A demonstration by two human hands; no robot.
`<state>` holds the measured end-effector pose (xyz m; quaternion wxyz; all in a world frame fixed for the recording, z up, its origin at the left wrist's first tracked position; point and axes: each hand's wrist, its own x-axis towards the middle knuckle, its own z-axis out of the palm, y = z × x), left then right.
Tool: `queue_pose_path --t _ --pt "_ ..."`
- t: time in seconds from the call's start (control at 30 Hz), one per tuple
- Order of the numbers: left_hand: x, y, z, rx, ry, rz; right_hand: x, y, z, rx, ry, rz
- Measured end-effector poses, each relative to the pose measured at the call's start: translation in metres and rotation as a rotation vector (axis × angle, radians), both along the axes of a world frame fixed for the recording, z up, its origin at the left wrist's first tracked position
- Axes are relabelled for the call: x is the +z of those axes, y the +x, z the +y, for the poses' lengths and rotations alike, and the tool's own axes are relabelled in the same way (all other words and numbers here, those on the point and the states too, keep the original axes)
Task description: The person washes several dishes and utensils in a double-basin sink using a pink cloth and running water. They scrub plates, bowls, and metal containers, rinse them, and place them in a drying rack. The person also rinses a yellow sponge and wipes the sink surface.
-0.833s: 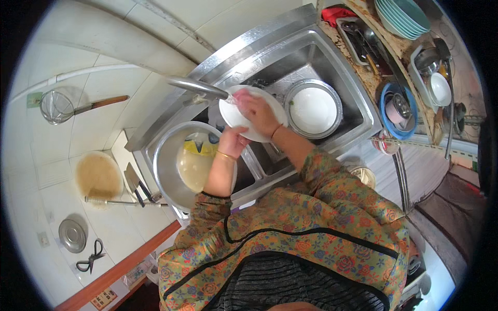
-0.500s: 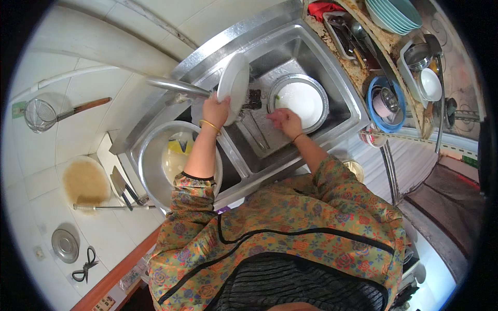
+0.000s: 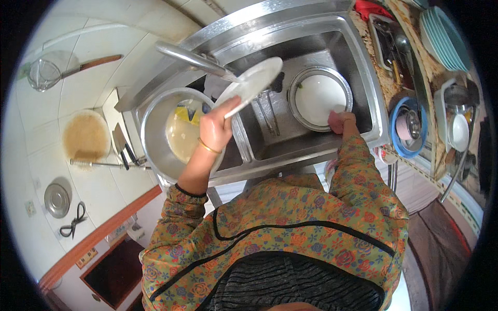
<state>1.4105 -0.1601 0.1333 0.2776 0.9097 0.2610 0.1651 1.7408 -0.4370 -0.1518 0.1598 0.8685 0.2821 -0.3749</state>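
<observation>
A white plate (image 3: 262, 78) is tilted under the spout of the metal faucet (image 3: 197, 59), gripped at its lower edge by my left hand (image 3: 216, 127). Water from the spout runs onto the plate. My right hand (image 3: 342, 122) is closed at the lower right rim of a round metal basin (image 3: 294, 106), with fingertips over the rim. Inside that basin lies a white dish (image 3: 319, 98) with a small green scrap on it. Left of it, a pair of chopsticks (image 3: 268, 116) rests on the floor of the sink (image 3: 290, 147).
A large steel bowl (image 3: 150, 127) with cloudy liquid and a yellow packet stands on the left. At right, a shelf holds a blue basin (image 3: 402, 150), stacked pale green bowls (image 3: 441, 41) and a utensil tray (image 3: 376, 44). Knives (image 3: 124, 150) hang at the left wall.
The plate in my left hand has turned from upright to slanting and now sits under the spout. My right hand has moved right, from the basin's left side to its lower right rim.
</observation>
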Motion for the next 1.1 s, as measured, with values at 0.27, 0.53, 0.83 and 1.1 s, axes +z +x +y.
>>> queue_pose_path --t 0.27,0.53,0.83,1.1 --pt "-0.042 -0.097 -0.067 -0.124 0.251 0.148 -0.023 0.040 -0.016 -0.444 0.482 0.223" --pt "-0.100 -0.158 -0.133 -0.143 0.174 0.301 0.028 0.031 0.057 -0.219 0.737 0.125" --pt "-0.138 -0.203 -0.171 -0.081 -0.115 0.319 0.081 0.003 0.111 0.001 0.713 0.010" --pt "-0.102 -0.174 -0.143 -0.079 -0.118 0.422 0.126 -0.023 0.119 0.076 0.622 -0.090"
